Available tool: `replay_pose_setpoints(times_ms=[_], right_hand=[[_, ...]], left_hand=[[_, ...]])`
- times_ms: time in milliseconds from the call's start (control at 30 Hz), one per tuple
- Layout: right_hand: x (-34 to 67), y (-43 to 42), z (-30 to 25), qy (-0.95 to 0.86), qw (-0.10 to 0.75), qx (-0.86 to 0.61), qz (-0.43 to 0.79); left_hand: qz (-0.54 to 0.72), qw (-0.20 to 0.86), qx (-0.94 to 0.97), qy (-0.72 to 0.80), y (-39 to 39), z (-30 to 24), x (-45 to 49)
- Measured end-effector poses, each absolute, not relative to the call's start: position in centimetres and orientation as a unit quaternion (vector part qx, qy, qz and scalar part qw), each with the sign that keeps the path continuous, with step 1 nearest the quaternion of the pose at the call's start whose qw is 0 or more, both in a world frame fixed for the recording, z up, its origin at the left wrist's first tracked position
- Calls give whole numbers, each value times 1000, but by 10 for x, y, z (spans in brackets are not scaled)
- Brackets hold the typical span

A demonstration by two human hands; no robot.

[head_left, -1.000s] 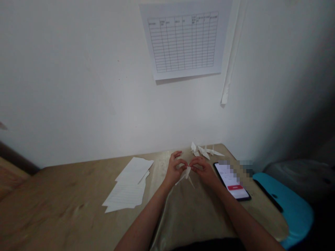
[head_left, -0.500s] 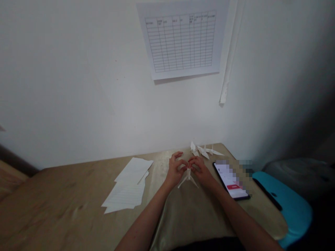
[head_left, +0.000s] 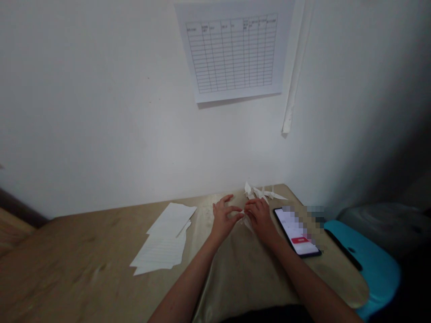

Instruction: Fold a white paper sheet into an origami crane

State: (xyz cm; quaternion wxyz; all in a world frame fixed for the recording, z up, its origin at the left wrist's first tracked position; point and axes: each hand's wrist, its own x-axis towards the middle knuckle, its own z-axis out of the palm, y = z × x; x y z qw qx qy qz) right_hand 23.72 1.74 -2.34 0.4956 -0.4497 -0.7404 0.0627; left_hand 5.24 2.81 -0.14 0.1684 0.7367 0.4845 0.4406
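My left hand and my right hand meet over the wooden table, both pinching a small folded white paper figure. Most of the figure is hidden between and under the fingers; only a white tip shows below them. My left index finger stretches toward the right hand, the other fingers curl. Just behind my right hand lie a few finished white paper cranes near the wall.
A stack of white lined sheets lies left of my hands. A lit smartphone lies right of them. A blue chair seat stands past the table's right edge. A printed grid sheet hangs on the wall.
The paper figure's spread points showed below my hands before; now my hands have closed over it and lowered it toward the table, hiding most of it.
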Motion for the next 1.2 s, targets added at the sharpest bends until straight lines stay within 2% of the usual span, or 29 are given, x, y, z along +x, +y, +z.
replay_pose_setpoints(times_ms=[133, 267, 367, 467, 867, 1200], right_hand=[[234, 14, -21, -734, 506, -442, 96], [233, 15, -24, -679, 539, -450, 213], [233, 18, -26, -638, 530, -462, 313], [233, 21, -25, -616, 522, -464, 364], [235, 19, -20, -564, 531, -455, 439], [234, 17, -15, -573, 510, -488, 418]], left_hand=[[430, 152, 738, 498, 25, 3, 53], [436, 165, 729, 501, 25, 4, 52], [444, 182, 724, 496, 27, 2, 52], [455, 195, 718, 489, 28, 0, 52], [467, 219, 713, 475, 23, 6, 56], [411, 178, 725, 523, 16, 15, 60]])
